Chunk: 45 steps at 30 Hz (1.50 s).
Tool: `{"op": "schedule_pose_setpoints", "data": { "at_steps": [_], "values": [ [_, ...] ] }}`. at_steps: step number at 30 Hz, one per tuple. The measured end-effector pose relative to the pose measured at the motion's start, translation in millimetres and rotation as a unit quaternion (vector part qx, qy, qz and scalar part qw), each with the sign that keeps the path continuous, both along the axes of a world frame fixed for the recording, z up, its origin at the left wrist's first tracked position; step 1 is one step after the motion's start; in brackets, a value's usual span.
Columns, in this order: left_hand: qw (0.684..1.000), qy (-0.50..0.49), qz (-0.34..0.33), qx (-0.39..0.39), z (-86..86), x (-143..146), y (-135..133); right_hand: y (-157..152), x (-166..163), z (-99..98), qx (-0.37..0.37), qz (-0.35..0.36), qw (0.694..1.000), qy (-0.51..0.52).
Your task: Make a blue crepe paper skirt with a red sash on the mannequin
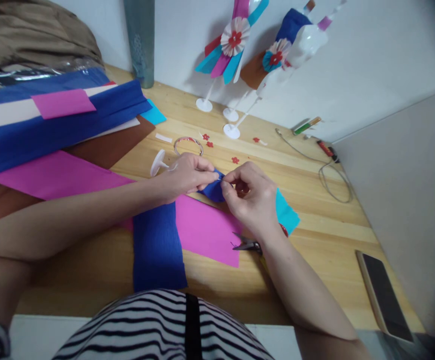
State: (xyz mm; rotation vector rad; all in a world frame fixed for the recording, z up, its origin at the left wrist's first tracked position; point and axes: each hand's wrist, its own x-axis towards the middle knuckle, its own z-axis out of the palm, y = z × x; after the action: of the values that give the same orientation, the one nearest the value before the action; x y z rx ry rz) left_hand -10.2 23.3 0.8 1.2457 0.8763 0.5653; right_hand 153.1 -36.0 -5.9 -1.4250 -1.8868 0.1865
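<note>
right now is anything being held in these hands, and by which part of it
Seemingly the small blue piece: the left hand and right hand have their fingertips close together at its upper part. Exactly what each pinches cannot be told.

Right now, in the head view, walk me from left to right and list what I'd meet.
Brown fabric bundle → grey-green tumbler → left hand → blue crepe-paper piece between the hands → right hand → turquoise paper piece → smartphone.
</note>
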Motion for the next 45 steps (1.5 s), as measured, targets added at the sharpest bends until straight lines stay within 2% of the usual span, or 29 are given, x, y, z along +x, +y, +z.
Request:
{"op": "schedule_pose_setpoints", "data": {
  "at_steps": [16,31,45],
  "values": [
    [1.000,-0.020,-0.011,-0.004,-0.5,-1.1,-0.5,3.4,0.6,-0.4,-0.070,-0.015,0.994,0.082],
    [0.999,-0.035,-0.013,-0.029,-7.8,-2.0,3.1,-3.6,-2.4,3.1,0.042,-0.004,0.999,-0.029],
    [0.999,-0.029,-0.019,-0.012,-7.2,-2.0,1.6,0.7,0.5,1.2,-0.001,-0.016,1.000,0.016]
  ]
}}
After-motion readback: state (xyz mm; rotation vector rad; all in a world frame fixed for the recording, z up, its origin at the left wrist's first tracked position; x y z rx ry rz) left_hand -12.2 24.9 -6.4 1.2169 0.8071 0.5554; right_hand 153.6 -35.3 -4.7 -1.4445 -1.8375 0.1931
